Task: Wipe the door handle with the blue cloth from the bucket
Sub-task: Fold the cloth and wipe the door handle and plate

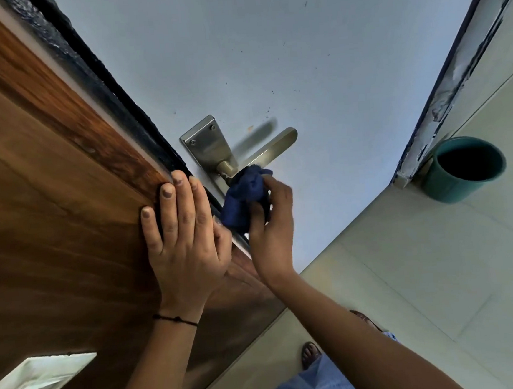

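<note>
Head view, looking down along the door edge.

Right hand (271,220): grip closed around a bunched blue cloth (245,200), fingers curled over it, thumb along the lower side. The cloth is pressed against the base of the door handle (264,152), where the lever meets its round collar; the cloth's top fold touches the lever's underside. The free end of the lever points toward 2 o'clock and is uncovered. The metal backplate (206,141) sits at 11 o'clock from the cloth, two screws visible near its top.

Left hand (181,231): open, flat, holding nothing. Palm and fingers rest on the brown wood-grain face (51,210) of the door, fingertips at the dark door edge (102,80), just beside the cloth at its 9 o'clock. A thin black thread band (174,319) circles the left wrist.

The handle is mounted on the pale blue-grey door face (299,52).

Bucket (462,169): teal, standing on the tiled floor (439,272) at 3 o'clock from the handle, well apart, beside the door frame's foot. Interior is dark; contents cannot be told.

Sandalled feet (310,354) at 6 o'clock.
</note>
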### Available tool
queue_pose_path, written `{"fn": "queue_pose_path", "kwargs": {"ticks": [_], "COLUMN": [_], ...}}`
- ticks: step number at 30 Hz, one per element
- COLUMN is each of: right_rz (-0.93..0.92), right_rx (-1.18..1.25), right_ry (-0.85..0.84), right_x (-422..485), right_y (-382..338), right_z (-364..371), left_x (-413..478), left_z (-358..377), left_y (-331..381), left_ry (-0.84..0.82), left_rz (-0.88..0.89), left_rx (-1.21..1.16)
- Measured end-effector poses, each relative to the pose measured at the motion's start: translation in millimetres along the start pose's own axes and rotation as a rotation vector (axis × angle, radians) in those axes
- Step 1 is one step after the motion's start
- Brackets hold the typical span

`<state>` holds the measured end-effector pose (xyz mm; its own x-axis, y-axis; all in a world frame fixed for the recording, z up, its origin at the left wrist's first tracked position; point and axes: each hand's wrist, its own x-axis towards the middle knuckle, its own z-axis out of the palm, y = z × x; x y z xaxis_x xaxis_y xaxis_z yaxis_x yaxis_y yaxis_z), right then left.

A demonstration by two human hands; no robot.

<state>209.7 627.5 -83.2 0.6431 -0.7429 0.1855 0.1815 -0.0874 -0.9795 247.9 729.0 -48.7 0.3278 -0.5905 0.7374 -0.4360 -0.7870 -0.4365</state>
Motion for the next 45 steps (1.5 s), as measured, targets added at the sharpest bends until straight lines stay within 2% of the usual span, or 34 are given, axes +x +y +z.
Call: {"fn": "queue_pose_path", "kwargs": {"ticks": [5,7,10,11,15,19,20,24,28,29,31,33,39,42,45], "right_rz": [-0.021,-0.104,-0.263,-0.284,-0.167,-0.361,-0.387,-0.179,-0.446,-0.429,-0.211,-0.053,0.143,0.198,0.262], "right_rx": [-0.091,-0.151,-0.221,-0.232,-0.216,-0.303,-0.307,-0.226,-0.348,-0.333,-0.172,-0.036,0.074,0.072,0.089], "right_ry": [0.181,0.102,-0.125,-0.138,0.048,-0.180,-0.175,0.089,-0.054,-0.026,0.126,0.189,0.156,0.105,0.040], "right_x": [39.6,25.2,-5.7,-3.2,25.2,4.6,7.2,39.3,31.4,36.6,55.5,75.1,107.4,116.2,124.0], "right_y": [8.6,6.9,16.7,20.7,23.4,22.7,25.7,23.9,16.8,18.6,18.8,16.4,16.2,17.0,15.5], "right_z": [-25.8,-16.9,-8.0,-11.0,-23.0,-15.7,-18.2,-29.0,-19.3,-19.9,-25.1,-33.5,-54.7,-74.1,-108.4], "left_x": [1.0,0.3,0.6,0.6,0.9,0.8,0.8,1.5,0.5,0.8,1.0,1.3,9.2,19.2,41.3], "left_z": [0.1,0.1,-0.6,-0.9,-0.6,-0.8,-0.9,0.0,0.2,-0.3,-0.7,-2.7,-11.9,-16.2,-12.8], "left_y": [0.4,0.5,0.2,0.4,0.7,0.8,0.8,0.3,1.4,1.1,0.4,0.9,15.8,33.7,64.4], "left_ry": [-0.005,-0.007,-0.010,-0.011,-0.023,-0.025,-0.026,-0.027,-0.032,-0.035,-0.038,-0.048,-0.140,-0.160,-0.177], "left_rz": [0.001,0.001,0.001,0.003,-0.005,-0.004,-0.005,-0.015,-0.012,-0.013,-0.021,-0.038,-0.159,-0.235,-0.237], "left_rx": [0.018,0.021,0.031,0.031,0.034,0.031,0.027,0.031,0.037,0.034,0.031,0.033,-0.062,-0.187,-0.347]}}
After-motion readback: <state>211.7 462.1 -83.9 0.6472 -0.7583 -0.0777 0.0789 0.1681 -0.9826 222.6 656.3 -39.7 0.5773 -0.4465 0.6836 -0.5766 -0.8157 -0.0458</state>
